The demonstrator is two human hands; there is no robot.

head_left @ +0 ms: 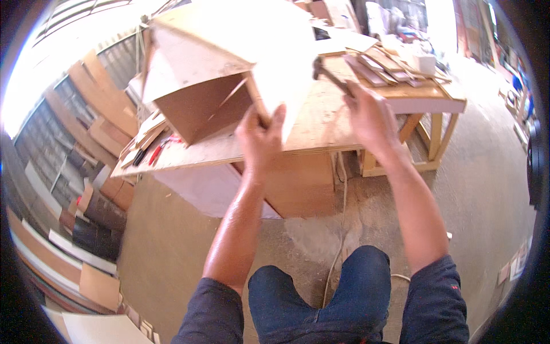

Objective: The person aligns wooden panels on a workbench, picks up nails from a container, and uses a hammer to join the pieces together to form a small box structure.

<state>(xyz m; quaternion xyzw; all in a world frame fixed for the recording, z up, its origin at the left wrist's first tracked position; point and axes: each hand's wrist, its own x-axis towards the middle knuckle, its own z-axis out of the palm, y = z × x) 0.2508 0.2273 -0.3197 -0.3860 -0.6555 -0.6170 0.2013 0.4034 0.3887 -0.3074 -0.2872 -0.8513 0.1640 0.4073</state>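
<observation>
Wooden box [229, 49] is pinched by left hand [259, 136]; right hand [369, 117] clasps hammer [334, 78] (red tool [155, 155], piled boards [385, 64] nearby).

Along the left, long wooden boards [94, 89] lean against a ribbed wall [123, 53], with brown and white panels [60, 249] stacked lower down. At the right, a wooden-legged table [427, 106] carries a loose pile of flat wood pieces [381, 64] and a white block [424, 63]. A pale cord [344, 215] trails across the concrete floor [481, 143], which is smudged with paler patches.
</observation>
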